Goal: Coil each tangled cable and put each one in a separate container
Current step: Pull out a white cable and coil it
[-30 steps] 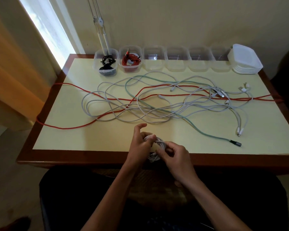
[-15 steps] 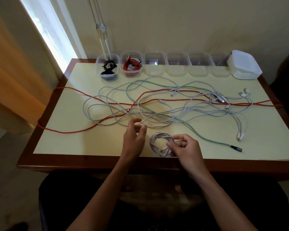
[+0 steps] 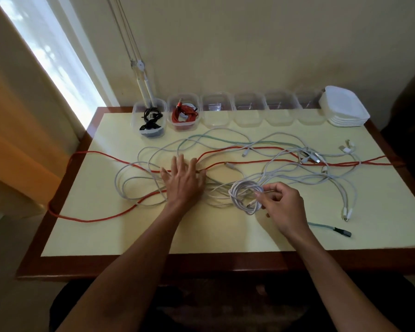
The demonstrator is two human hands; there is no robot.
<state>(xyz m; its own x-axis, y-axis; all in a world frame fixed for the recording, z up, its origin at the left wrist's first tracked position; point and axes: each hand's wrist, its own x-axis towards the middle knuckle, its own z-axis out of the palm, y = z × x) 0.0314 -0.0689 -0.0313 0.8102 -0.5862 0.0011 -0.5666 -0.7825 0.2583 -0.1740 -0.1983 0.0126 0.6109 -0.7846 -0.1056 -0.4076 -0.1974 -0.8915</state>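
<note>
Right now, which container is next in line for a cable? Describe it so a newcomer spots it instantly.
Look at the row of clear containers along the table's far edge, against the wall. From the left, the first holds a black cable and the second a red cable. The third container is the leftmost one without a cable.

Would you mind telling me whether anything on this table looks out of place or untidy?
Yes: the red cable runs right across the table and hangs off both side edges, tangled with loose white cables. Nothing looks spilled or damaged.
</note>
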